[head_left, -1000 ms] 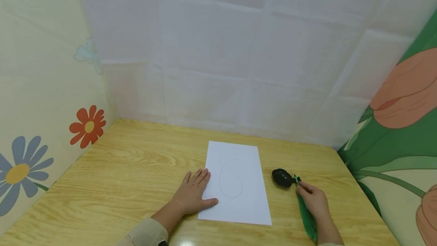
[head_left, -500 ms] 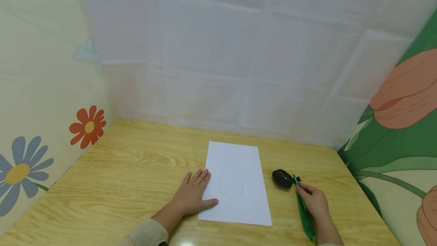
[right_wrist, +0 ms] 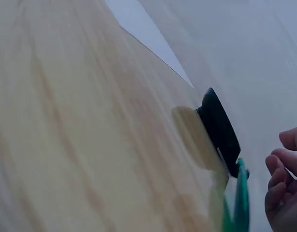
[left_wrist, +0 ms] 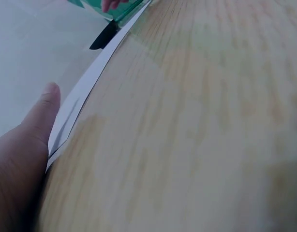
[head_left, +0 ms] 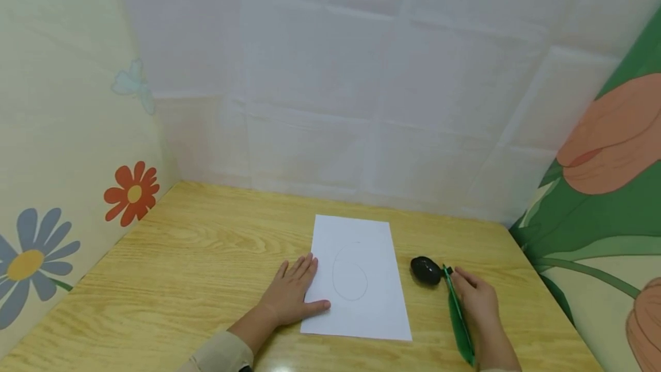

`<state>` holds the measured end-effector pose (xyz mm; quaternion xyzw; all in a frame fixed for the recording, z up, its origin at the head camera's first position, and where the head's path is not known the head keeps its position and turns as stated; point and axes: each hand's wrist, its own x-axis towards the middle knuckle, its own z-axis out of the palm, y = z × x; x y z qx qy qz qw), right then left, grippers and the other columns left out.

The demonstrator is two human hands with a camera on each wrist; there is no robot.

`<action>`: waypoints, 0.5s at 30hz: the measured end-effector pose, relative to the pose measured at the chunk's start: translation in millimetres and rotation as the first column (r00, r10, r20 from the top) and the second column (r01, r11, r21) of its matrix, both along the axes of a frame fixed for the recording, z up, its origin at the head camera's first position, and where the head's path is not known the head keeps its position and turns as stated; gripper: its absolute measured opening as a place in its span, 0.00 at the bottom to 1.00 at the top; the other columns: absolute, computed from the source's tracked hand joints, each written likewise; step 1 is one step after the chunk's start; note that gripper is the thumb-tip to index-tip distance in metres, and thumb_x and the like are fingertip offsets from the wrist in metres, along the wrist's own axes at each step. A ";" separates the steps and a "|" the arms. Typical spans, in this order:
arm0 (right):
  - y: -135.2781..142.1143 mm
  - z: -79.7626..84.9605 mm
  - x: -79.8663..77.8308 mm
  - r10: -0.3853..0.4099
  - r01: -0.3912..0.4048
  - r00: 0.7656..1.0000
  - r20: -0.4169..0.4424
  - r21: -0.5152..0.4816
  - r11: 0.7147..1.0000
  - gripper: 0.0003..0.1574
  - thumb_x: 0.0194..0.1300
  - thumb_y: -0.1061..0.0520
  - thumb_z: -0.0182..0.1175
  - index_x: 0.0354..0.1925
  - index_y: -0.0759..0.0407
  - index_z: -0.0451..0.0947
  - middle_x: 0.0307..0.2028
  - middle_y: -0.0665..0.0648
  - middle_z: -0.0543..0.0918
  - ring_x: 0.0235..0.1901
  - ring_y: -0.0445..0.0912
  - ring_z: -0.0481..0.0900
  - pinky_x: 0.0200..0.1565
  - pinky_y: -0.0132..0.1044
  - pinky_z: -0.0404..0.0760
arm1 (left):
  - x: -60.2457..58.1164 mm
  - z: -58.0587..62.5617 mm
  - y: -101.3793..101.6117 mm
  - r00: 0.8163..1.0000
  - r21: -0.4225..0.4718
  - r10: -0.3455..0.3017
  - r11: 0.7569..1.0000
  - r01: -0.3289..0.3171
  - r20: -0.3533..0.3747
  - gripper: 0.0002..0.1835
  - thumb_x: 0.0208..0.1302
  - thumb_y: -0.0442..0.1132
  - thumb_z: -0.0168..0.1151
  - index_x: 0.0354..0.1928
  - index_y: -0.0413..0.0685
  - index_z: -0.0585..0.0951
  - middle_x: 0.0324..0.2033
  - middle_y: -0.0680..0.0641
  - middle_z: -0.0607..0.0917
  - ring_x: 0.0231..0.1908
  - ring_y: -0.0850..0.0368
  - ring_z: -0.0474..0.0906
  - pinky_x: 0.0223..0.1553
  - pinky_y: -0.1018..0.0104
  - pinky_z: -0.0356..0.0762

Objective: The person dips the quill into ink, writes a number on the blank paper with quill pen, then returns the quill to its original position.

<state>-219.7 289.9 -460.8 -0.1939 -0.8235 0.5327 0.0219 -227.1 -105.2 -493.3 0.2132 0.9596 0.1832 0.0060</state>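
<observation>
My left hand (head_left: 291, 297) lies flat on the left edge of a white sheet of paper (head_left: 379, 314), fingers spread and thumb across its lower part. A thin curved line like a 6 is drawn on the sheet. At its right is a glossy black oval object (head_left: 426, 270) with a short black stub. A green feather pen (head_left: 459, 329) leans against that stub, its thin tip upward in the head view. My right hand (head_left: 480, 303) is just right of the pen with fingers loosely bent. In the right wrist view a gap separates the fingers (right_wrist: 279, 188) from the pen (right_wrist: 242, 203).
The wood-grain table (head_left: 217, 234) reaches back to a creased white cloth (head_left: 330, 102). Flower-printed sheets hang at the left (head_left: 67, 131) and right (head_left: 594, 234) sides.
My right fingers have let go of the feather pen and moved slightly right of it. The pen stays beside the black object. My left hand has stayed on the paper.
</observation>
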 end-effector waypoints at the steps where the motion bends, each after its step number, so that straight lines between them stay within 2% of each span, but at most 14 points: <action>1: -2.3 4.4 0.7 0.022 -0.022 1.000 -0.004 0.016 1.000 0.41 0.72 0.37 0.51 0.72 0.59 0.62 0.72 0.68 0.61 0.71 0.61 0.60 0.68 0.55 0.65 | -0.3 -0.1 -0.4 1.000 0.009 0.004 1.000 -0.004 0.005 0.55 0.60 0.75 0.49 0.76 0.42 0.53 0.77 0.42 0.53 0.77 0.46 0.47 0.75 0.41 0.40; 4: -12.8 20.7 -1.3 0.088 -0.085 0.996 -0.030 0.067 0.994 0.39 0.72 0.37 0.51 0.71 0.57 0.65 0.67 0.66 0.70 0.59 0.56 0.72 0.55 0.44 0.77 | -3.3 0.5 -1.7 0.999 0.049 0.020 0.999 -0.021 0.031 0.53 0.62 0.73 0.49 0.77 0.43 0.52 0.77 0.42 0.52 0.77 0.45 0.47 0.75 0.40 0.40; 7: -30.5 39.3 -10.5 0.148 -0.142 0.986 -0.079 0.080 0.987 0.34 0.73 0.42 0.52 0.70 0.57 0.66 0.56 0.62 0.77 0.44 0.46 0.77 0.41 0.34 0.78 | -11.8 4.2 -2.3 0.997 0.105 0.042 0.993 -0.048 0.057 0.51 0.64 0.72 0.49 0.78 0.47 0.50 0.77 0.42 0.50 0.77 0.43 0.45 0.74 0.38 0.41; 8: -37.6 44.8 -14.4 0.173 -0.164 0.980 -0.101 0.089 0.982 0.33 0.74 0.44 0.51 0.70 0.57 0.66 0.55 0.62 0.78 0.44 0.46 0.77 0.41 0.34 0.80 | -15.4 7.3 -2.2 0.997 0.115 0.048 0.992 -0.055 0.058 0.50 0.64 0.71 0.49 0.78 0.48 0.49 0.77 0.41 0.50 0.77 0.42 0.45 0.74 0.37 0.42; 10: -52.4 53.1 -24.0 0.236 -0.219 0.961 -0.146 0.124 0.968 0.33 0.75 0.46 0.51 0.71 0.57 0.63 0.57 0.63 0.77 0.48 0.49 0.79 0.48 0.39 0.81 | -22.1 16.1 -1.5 0.996 0.124 0.066 0.990 -0.072 0.056 0.50 0.65 0.70 0.50 0.78 0.49 0.49 0.78 0.40 0.49 0.77 0.40 0.44 0.73 0.36 0.43; 12: -68.4 57.0 -32.5 0.319 -0.283 0.930 -0.184 0.197 0.939 0.34 0.75 0.47 0.51 0.73 0.57 0.60 0.63 0.65 0.73 0.56 0.56 0.77 0.57 0.48 0.79 | -29.3 25.3 -0.8 0.995 0.103 0.092 0.990 -0.094 0.032 0.49 0.65 0.69 0.52 0.78 0.49 0.50 0.78 0.40 0.49 0.77 0.39 0.44 0.73 0.35 0.42; 15: -93.2 55.3 -45.0 0.431 -0.334 0.880 -0.198 0.384 0.861 0.37 0.75 0.43 0.50 0.75 0.53 0.56 0.72 0.64 0.63 0.70 0.62 0.62 0.68 0.61 0.65 | -39.9 36.0 0.9 0.991 0.025 0.133 0.991 -0.132 -0.028 0.49 0.64 0.68 0.53 0.78 0.49 0.51 0.77 0.40 0.49 0.77 0.38 0.43 0.74 0.35 0.40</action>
